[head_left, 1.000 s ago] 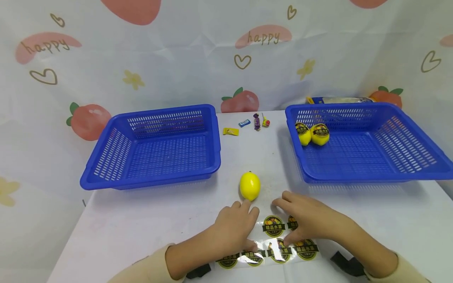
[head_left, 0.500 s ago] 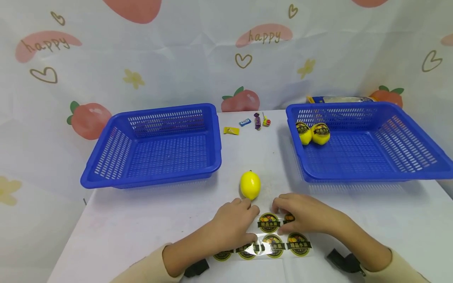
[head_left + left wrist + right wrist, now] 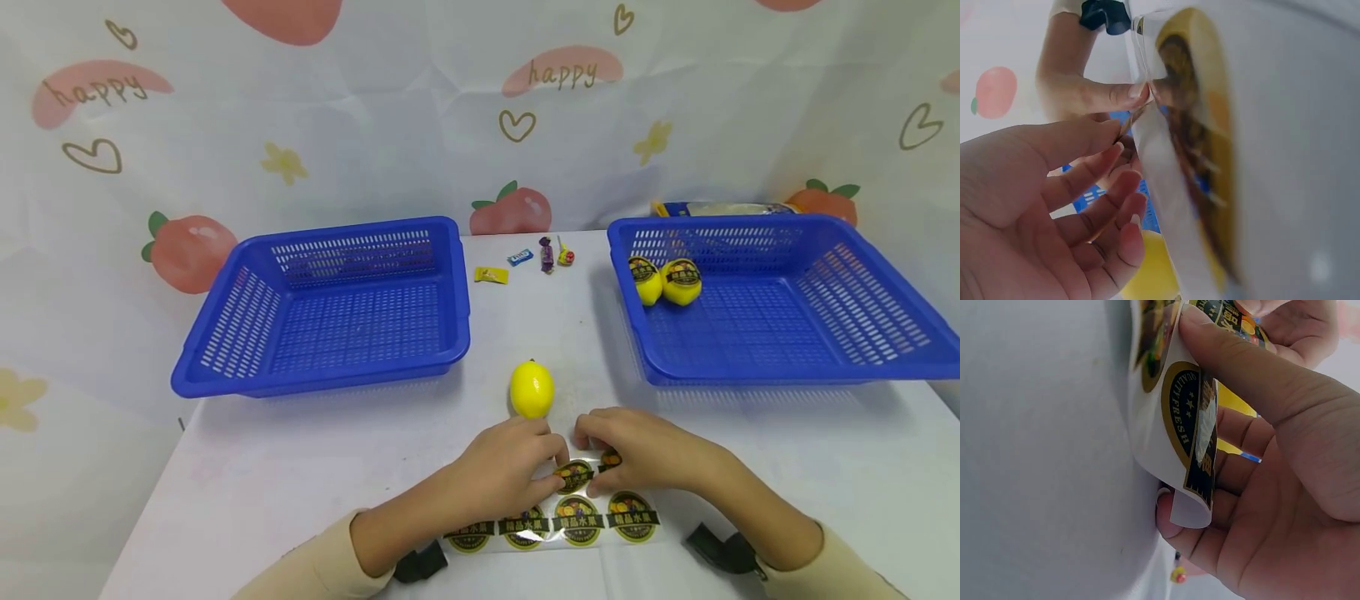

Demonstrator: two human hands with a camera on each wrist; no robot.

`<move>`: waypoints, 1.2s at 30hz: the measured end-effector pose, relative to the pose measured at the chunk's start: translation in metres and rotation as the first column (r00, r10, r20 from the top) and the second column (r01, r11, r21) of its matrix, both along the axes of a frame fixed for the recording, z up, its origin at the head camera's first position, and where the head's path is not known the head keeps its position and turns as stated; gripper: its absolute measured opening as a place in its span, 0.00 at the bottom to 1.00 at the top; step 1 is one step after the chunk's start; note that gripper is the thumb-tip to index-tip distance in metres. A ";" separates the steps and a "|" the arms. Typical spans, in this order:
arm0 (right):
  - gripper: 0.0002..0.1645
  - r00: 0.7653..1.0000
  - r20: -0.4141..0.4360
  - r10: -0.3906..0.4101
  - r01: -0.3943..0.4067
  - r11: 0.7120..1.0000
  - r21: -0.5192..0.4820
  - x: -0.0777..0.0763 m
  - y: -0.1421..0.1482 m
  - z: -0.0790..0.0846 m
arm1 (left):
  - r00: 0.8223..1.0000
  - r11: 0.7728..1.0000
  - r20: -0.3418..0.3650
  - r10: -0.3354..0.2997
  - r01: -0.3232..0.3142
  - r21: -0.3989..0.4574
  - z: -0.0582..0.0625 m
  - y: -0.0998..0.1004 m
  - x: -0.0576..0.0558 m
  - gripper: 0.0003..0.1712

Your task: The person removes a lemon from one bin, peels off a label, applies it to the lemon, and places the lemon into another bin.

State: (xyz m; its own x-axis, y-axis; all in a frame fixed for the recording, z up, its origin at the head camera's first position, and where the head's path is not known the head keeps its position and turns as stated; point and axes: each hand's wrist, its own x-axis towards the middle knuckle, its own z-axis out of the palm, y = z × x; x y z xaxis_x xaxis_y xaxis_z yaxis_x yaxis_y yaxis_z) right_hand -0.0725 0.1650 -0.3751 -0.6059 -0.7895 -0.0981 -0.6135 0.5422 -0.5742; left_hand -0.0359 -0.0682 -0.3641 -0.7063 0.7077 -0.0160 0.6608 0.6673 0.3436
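Note:
A sheet of round black-and-gold fruit stickers lies on the white table in front of the person. My left hand pinches the edge of one sticker in the sheet's far row between thumb and forefinger; the left wrist view shows that edge lifted. With the thumb on top and fingers underneath, my right hand grips the sheet's far right part, which bends up in the right wrist view. A yellow lemon stands just beyond the left hand's knuckles, partly hidden by them in the left wrist view.
A blue plastic basket stands at the left. Another blue basket at the right contains two stickered lemons. Small wrapped candies lie between them at the back. A printed cloth hangs behind the table.
The left hand has moved slightly right, from the sheet's left part to a far-row sticker, and now pinches its edge. The sheet has shifted slightly left; the right hand stays on its far side.

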 end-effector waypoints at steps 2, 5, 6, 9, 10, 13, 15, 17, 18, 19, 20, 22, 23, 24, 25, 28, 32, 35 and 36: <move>0.24 1.000 0.000 -0.002 0.002 1.000 0.002 0.000 0.000 0.000 | 1.000 1.000 0.016 -0.006 0.006 0.016 0.000 0.000 -0.001 0.05; 0.25 1.000 0.000 -0.008 0.008 1.000 0.007 0.000 0.000 0.001 | 0.997 0.998 0.071 -0.005 0.001 0.061 0.001 -0.002 -0.004 0.03; 0.25 1.000 -0.001 -0.009 0.009 1.000 0.009 0.000 0.000 0.001 | 0.996 0.997 0.092 -0.001 -0.006 0.081 0.002 -0.003 -0.005 0.03; 0.26 1.000 -0.008 -0.009 0.009 1.000 0.013 0.001 0.000 0.001 | 0.988 0.984 0.152 0.023 -0.049 0.171 0.008 -0.009 -0.010 0.03; 0.27 1.000 -0.010 -0.007 0.008 1.000 0.014 0.001 0.000 0.001 | 0.985 0.976 0.167 0.031 -0.065 0.207 0.011 -0.011 -0.012 0.03; 0.27 1.000 0.000 -0.001 0.001 1.000 0.016 0.000 0.001 0.002 | 0.979 0.942 0.199 0.053 -0.115 0.316 0.019 -0.019 -0.018 0.03; 0.26 1.000 0.018 0.008 -0.008 1.000 0.013 -0.001 0.002 0.003 | 0.976 0.915 0.207 0.061 -0.138 0.379 0.024 -0.023 -0.022 0.03; 0.25 0.999 0.041 0.019 -0.020 1.000 0.013 -0.002 0.003 0.004 | 0.974 0.890 0.218 0.067 -0.157 0.428 0.026 -0.027 -0.027 0.03; 0.25 0.998 0.052 0.027 -0.028 1.000 0.011 -0.003 0.004 0.005 | 0.973 0.878 0.221 0.069 -0.164 0.449 0.025 -0.029 -0.029 0.03; 0.24 0.998 0.060 0.033 -0.034 0.999 0.012 -0.004 0.004 0.006 | 0.973 0.868 0.219 0.074 -0.171 0.466 0.025 -0.030 -0.032 0.03; 0.24 0.997 0.064 0.040 -0.041 0.999 0.014 -0.005 0.004 0.007 | 0.972 0.859 0.219 0.081 -0.180 0.480 0.025 -0.031 -0.034 0.03; 0.22 0.997 0.058 0.050 -0.052 0.998 0.021 -0.008 0.004 0.008 | 0.971 0.841 0.219 0.095 -0.196 0.504 0.022 -0.032 -0.038 0.03; 0.22 0.998 0.042 0.054 -0.055 0.998 0.021 -0.010 0.003 0.009 | 0.972 0.836 0.212 0.106 -0.203 0.510 0.021 -0.032 -0.041 0.03; 0.21 0.998 0.019 0.054 -0.054 0.998 0.020 -0.012 0.002 0.010 | 0.971 0.833 0.209 0.120 -0.213 0.511 0.020 -0.033 -0.042 0.04; 0.20 0.999 -0.006 0.048 -0.048 0.999 0.018 -0.014 0.001 0.011 | 0.970 0.831 0.205 0.133 -0.222 0.509 0.018 -0.033 -0.044 0.04; 0.20 0.995 -0.097 -0.008 0.009 1.000 0.014 -0.021 -0.003 0.014 | 0.962 0.829 0.220 0.161 -0.253 0.498 0.014 -0.033 -0.048 0.06; 0.26 0.981 -0.147 -0.126 0.124 0.992 -0.029 -0.030 -0.012 0.017 | 0.939 0.821 0.287 0.191 -0.313 0.477 0.010 -0.033 -0.054 0.07; 0.32 0.980 -0.099 -0.173 0.165 0.983 -0.084 -0.036 -0.018 0.018 | 0.923 0.812 0.329 0.200 -0.344 0.471 0.007 -0.033 -0.059 0.07; 0.35 0.981 -0.071 -0.178 0.171 0.980 -0.097 -0.037 -0.020 0.018 | 0.920 0.812 0.336 0.200 -0.348 0.469 0.007 -0.032 -0.060 0.07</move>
State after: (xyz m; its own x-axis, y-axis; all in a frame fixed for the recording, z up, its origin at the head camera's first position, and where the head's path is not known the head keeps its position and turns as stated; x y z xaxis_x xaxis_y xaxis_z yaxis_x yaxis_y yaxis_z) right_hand -0.1098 0.1452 -0.3569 -0.7382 -0.6743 0.0221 -0.5592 0.5932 -0.5791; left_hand -0.0963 -0.1004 -0.3569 -0.8934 0.4418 0.0817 0.3145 0.4850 0.8160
